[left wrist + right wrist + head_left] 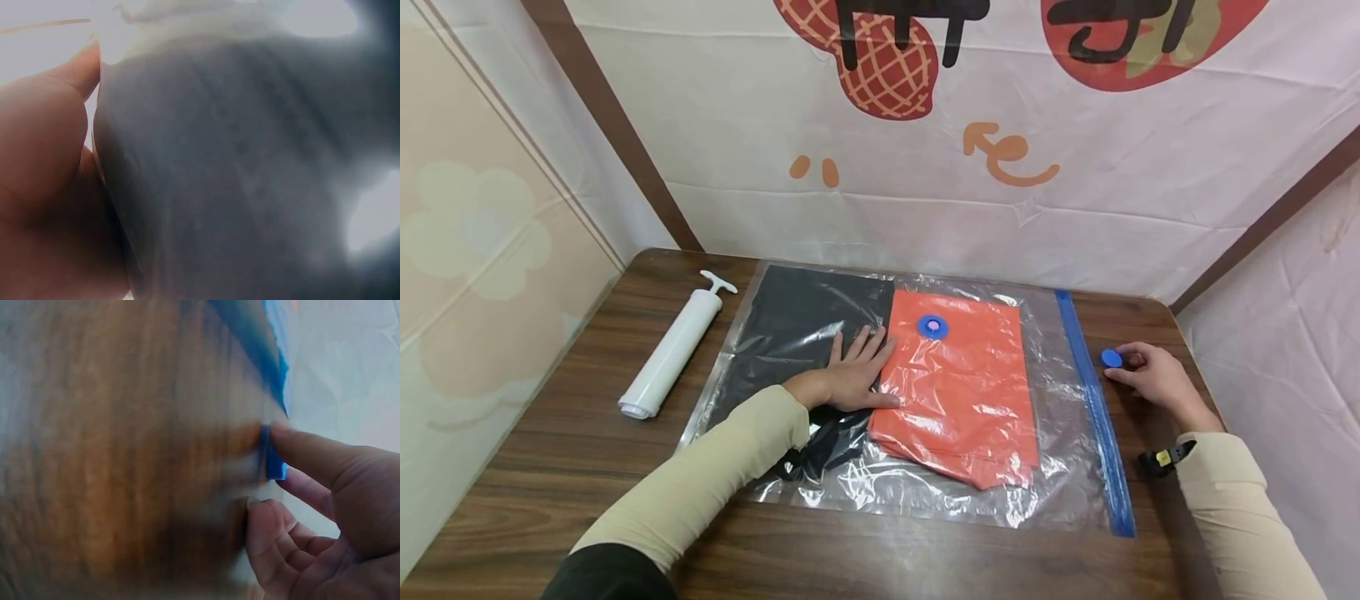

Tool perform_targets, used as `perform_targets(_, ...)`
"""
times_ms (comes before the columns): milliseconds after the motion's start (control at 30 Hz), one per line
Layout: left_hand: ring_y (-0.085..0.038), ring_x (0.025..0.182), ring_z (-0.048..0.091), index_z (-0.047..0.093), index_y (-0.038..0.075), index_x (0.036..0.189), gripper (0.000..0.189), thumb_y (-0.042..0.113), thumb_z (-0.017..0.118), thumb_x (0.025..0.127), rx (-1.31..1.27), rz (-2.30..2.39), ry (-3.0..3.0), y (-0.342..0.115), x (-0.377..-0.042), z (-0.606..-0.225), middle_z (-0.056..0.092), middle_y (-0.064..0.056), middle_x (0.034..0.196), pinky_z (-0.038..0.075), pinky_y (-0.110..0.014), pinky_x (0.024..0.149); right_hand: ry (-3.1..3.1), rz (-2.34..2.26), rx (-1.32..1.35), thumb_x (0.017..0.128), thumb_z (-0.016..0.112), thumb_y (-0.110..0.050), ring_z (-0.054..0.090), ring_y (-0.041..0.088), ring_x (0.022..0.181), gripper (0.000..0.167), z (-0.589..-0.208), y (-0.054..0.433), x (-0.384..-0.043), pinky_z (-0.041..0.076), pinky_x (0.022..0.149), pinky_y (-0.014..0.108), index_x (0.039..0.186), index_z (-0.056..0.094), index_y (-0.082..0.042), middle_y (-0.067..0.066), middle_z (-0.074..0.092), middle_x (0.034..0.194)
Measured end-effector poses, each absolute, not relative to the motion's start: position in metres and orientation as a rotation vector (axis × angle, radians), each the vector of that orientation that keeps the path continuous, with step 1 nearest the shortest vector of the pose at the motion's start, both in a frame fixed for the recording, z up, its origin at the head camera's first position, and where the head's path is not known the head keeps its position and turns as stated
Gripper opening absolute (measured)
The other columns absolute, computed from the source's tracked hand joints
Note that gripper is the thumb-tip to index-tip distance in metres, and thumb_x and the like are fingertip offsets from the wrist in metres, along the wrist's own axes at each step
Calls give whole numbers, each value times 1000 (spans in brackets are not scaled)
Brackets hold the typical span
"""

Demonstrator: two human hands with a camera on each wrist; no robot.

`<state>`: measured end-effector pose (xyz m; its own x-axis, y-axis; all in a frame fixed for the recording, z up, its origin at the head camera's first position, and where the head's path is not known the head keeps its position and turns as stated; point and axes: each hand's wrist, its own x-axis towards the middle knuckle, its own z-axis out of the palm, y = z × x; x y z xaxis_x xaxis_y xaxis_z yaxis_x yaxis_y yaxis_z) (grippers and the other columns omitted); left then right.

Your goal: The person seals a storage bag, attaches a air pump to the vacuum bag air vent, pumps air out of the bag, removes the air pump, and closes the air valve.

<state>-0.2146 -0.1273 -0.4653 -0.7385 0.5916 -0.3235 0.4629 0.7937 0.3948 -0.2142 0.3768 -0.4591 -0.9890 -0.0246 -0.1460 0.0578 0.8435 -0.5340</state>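
Observation:
A clear plastic storage bag point(1063, 475) lies flat on the table, with a folded black item point(820, 304) and a folded orange item point(955, 417) inside. My left hand point(853, 379) rests palm down on it with fingers spread, across the border between black and orange. A round blue valve point(932, 326) with a pink centre sits over the orange part. Right of the bag's blue zip strip point(1093, 408), my right hand point(1161, 379) pinches a small round blue cap point(1111, 358). The right wrist view shows this cap point(275, 456) edge-on at the fingertips. Blurred dark material fills most of the left wrist view.
A white hand pump point(673, 354) with a T-shaped handle lies left of the bag. The brown wooden table point(527, 500) has rounded back corners. Printed fabric point(865, 217) hangs behind it and at both sides.

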Motion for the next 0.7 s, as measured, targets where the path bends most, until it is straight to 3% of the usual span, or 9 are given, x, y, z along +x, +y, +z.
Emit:
perform_targets(467,-35,153,-19,-1,13,164,103,64,56,96,775,389,2548,-125,-214,-464,-14,-14,169,-19,-67,113,2969,-1005,67,98,71,-24,65,18,71,47,-459,373,-212,57,56,28,123,57,14,33,64,106)
perform_targets(700,-35,153,-20,-2,13,164,104,65,57,95,774,404,2547,-126,-214,-465,-14,-14,169,-19,-67,113,3032,-1034,-8,97,72,-29,59,4,71,49,-433,348,-224,55,55,25,123,61,10,30,67,106)
